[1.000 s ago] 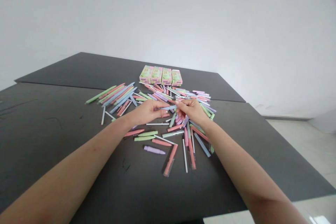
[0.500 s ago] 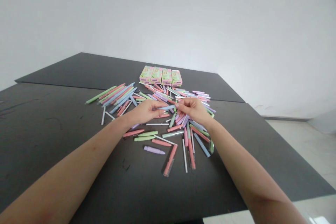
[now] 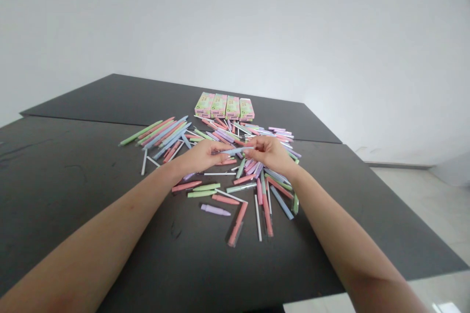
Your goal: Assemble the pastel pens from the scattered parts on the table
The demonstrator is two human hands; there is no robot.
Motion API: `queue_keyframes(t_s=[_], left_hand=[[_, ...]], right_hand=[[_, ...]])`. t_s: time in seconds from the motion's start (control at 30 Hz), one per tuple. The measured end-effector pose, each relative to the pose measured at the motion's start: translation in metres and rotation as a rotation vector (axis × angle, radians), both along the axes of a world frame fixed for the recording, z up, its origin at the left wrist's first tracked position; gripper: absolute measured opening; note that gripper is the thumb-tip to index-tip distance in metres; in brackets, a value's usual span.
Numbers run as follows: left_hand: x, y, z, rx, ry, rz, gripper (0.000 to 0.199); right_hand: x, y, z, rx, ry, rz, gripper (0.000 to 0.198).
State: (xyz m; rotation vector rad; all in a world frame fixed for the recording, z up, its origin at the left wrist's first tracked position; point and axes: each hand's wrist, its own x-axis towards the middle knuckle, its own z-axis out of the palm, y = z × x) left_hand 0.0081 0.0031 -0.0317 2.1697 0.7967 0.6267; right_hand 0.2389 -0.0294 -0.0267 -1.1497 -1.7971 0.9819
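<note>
Left hand (image 3: 207, 154) and right hand (image 3: 268, 154) each pinch one end of a blue pen (image 3: 235, 150) – held on the near side of the box row (image 3: 219, 103), above loose pen parts (image 3: 241, 188). Step in hand reads as two-handed fitting or adjusting; next move probably calls for both grips in line – joint itself hidden by fingers, can't tell if seated.

Pale-blue pen piece (image 3: 236, 150) between left fingers (image 3: 222, 157) and right fingers (image 3: 253, 154), amid scattered pastel parts (image 3: 241, 188)
</note>
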Motion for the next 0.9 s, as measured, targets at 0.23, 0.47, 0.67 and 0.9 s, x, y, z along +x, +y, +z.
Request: queue_keyframes(t_s=[0.23,0.47,0.67,0.9], left_hand=[[0.0,0.0,-0.002,0.024,0.028,-0.017,0.037],[-0.001,0.001,-0.001,-0.015,0.028,-0.015,0.035],[-0.001,0.002,-0.004,0.051,0.026,0.005,0.033],[-0.002,0.006,-0.012,0.142,0.091,0.048,0.034]], right_hand=[[-0.006,-0.003,-0.001,-0.103,-0.119,-0.069,0.055],[0.0,-0.001,0.0,0.0,0.043,0.063,0.031],[-0.006,-0.001,-0.006,-0.074,-0.018,-0.032,0.031],[-0.011,0.0,-0.014,-0.122,0.0,-0.078,0.04]])
